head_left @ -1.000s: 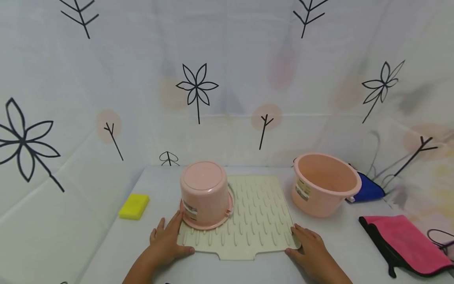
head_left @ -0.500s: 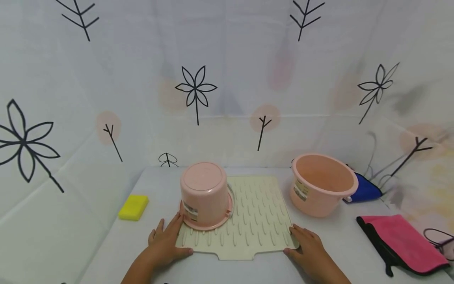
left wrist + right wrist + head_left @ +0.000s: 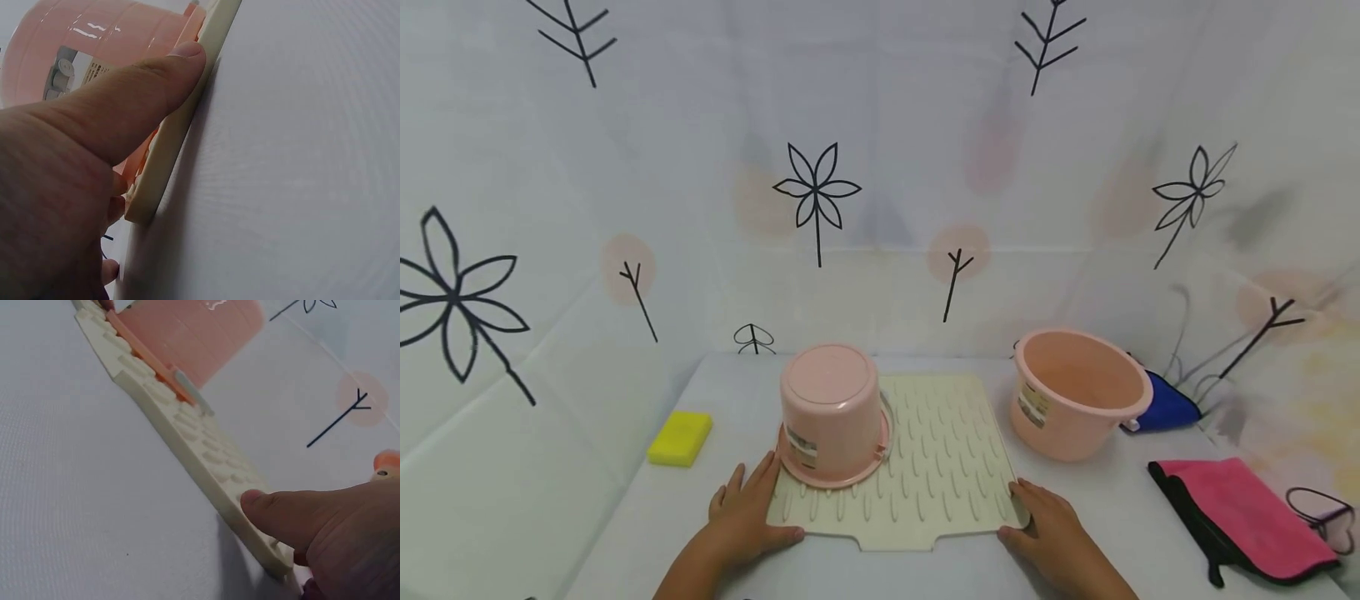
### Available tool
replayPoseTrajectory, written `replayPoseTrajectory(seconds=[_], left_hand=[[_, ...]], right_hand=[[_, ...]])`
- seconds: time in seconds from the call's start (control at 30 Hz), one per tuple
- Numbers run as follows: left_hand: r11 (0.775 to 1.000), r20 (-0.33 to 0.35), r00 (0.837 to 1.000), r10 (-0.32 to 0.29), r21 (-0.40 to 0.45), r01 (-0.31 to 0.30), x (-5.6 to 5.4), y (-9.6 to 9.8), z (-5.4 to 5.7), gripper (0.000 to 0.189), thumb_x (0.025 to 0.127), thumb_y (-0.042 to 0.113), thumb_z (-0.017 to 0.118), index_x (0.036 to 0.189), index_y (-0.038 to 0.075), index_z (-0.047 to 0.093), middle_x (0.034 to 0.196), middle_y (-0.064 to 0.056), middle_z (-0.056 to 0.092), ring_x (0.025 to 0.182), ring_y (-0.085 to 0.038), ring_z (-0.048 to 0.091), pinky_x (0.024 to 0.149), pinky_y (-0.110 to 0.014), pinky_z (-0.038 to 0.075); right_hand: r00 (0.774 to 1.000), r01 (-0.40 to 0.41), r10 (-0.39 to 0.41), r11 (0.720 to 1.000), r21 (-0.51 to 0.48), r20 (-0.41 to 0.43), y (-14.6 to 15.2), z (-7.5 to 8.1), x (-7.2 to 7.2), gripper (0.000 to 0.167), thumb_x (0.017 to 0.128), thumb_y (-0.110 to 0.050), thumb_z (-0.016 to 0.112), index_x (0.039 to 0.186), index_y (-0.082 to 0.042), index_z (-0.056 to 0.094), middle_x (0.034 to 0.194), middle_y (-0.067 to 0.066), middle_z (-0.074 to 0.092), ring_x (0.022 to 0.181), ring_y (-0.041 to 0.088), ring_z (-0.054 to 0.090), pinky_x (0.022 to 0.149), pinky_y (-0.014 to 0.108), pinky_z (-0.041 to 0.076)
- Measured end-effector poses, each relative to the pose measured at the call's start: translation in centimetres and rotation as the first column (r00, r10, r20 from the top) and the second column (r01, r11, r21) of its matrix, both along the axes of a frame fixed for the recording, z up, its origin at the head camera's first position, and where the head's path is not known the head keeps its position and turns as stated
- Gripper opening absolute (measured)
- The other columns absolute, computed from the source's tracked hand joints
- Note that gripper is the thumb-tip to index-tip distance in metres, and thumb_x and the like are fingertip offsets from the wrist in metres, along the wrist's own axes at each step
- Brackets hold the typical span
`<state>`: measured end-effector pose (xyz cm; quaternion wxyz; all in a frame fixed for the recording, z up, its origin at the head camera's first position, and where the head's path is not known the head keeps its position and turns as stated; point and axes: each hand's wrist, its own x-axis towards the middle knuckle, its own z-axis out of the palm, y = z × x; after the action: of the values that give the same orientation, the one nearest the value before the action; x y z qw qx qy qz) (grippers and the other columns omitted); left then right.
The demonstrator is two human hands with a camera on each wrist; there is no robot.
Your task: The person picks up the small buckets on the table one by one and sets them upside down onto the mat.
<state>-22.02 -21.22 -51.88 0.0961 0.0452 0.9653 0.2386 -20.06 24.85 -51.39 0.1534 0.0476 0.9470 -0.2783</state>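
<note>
A cream ridged drainboard [image 3: 940,475] with a front lip lies on the white table. On its left part stands a small pink bucket [image 3: 831,400], upside down, its handle lowered to the right. My left hand [image 3: 741,517] grips the board's front left corner, thumb along the front edge and fingers at the side. Its index fingertip is close to the bucket's rim; whether they touch I cannot tell. At the front right corner, my right hand [image 3: 1051,529] holds the board the same way. The right wrist view shows that thumb [image 3: 269,506] on the board's edge.
A pink basin [image 3: 1075,400] stands upright at the back right, with a blue cloth item [image 3: 1161,406] behind it. A pink pouch with black trim [image 3: 1247,512] lies at the right. A yellow sponge [image 3: 680,438] sits on the left. Printed white fabric hangs behind.
The whole head view shifts slightly with the camera. Both hands stay on the board's front corners, and the bucket keeps its place on it.
</note>
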Motion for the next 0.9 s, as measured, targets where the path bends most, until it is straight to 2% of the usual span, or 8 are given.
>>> replayPoseTrajectory(seconds=[0.13, 0.3, 0.53, 0.63, 0.73, 0.9], left_hand=[[1.000, 0.000, 1.000, -0.008, -0.006, 0.008, 0.2, -0.2, 0.1, 0.128, 0.068, 0.070, 0.087, 0.165, 0.010, 0.030, 0.173, -0.014, 0.025, 0.155, -0.058, 0.008, 0.115, -0.081, 0.011], [1.000, 0.011, 1.000, -0.014, -0.002, 0.014, 0.3, -0.3, 0.0, 0.126, 0.069, 0.070, 0.086, 0.165, 0.010, 0.031, 0.173, -0.013, 0.025, 0.156, -0.057, 0.007, 0.116, -0.079, 0.010], [1.000, 0.025, 1.000, -0.006, -0.004, 0.006, 0.3, -0.4, 0.2, 0.126, 0.068, 0.072, 0.086, 0.165, 0.011, 0.032, 0.174, -0.013, 0.024, 0.156, -0.057, 0.005, 0.116, -0.079, 0.009], [1.000, 0.028, 1.000, -0.005, -0.004, 0.005, 0.3, -0.4, 0.4, 0.126, 0.068, 0.071, 0.086, 0.165, 0.010, 0.032, 0.174, -0.013, 0.024, 0.156, -0.057, 0.005, 0.116, -0.079, 0.009], [1.000, 0.035, 0.999, -0.002, -0.007, 0.002, 0.4, -0.4, 0.3, 0.126, 0.068, 0.070, 0.086, 0.165, 0.010, 0.032, 0.174, -0.012, 0.024, 0.156, -0.056, 0.005, 0.117, -0.079, 0.008], [1.000, 0.034, 0.999, -0.005, -0.010, 0.005, 0.3, -0.4, 0.2, 0.125, 0.068, 0.072, 0.086, 0.165, 0.011, 0.033, 0.174, -0.011, 0.025, 0.157, -0.056, 0.005, 0.117, -0.078, 0.009]], right_hand=[[1.000, -0.001, 0.002, 1.000, 0.004, -0.029, -0.1, 1.2, 0.3, 0.095, 0.088, -0.054, 0.079, 0.158, -0.001, 0.043, 0.163, 0.024, 0.040, 0.150, 0.050, 0.034, 0.118, 0.071, 0.029], [0.993, -0.015, 0.028, 0.994, 0.110, -0.116, 0.5, 3.3, 0.7, 0.091, 0.092, -0.054, 0.075, 0.157, 0.000, 0.043, 0.161, 0.029, 0.040, 0.149, 0.052, 0.035, 0.116, 0.072, 0.030], [0.974, 0.054, -0.017, 0.986, 0.160, -0.225, 2.4, 6.2, 0.7, 0.084, 0.092, -0.045, 0.079, 0.155, 0.000, 0.044, 0.158, 0.030, 0.042, 0.146, 0.055, 0.037, 0.111, 0.073, 0.035], [0.954, 0.073, -0.011, 0.978, 0.195, -0.301, 3.6, 7.0, 0.6, 0.081, 0.090, -0.041, 0.082, 0.153, -0.002, 0.047, 0.154, 0.031, 0.047, 0.142, 0.057, 0.040, 0.106, 0.075, 0.039], [0.924, 0.086, 0.000, 0.974, 0.208, -0.383, 5.0, 7.7, 0.7, 0.079, 0.090, -0.039, 0.082, 0.153, -0.004, 0.048, 0.153, 0.032, 0.049, 0.139, 0.059, 0.042, 0.102, 0.076, 0.041], [0.869, 0.097, 0.002, 0.980, 0.174, -0.495, 6.6, 9.0, 0.7, 0.079, 0.092, -0.029, 0.081, 0.158, -0.006, 0.042, 0.153, 0.035, 0.045, 0.138, 0.060, 0.040, 0.100, 0.079, 0.039]])
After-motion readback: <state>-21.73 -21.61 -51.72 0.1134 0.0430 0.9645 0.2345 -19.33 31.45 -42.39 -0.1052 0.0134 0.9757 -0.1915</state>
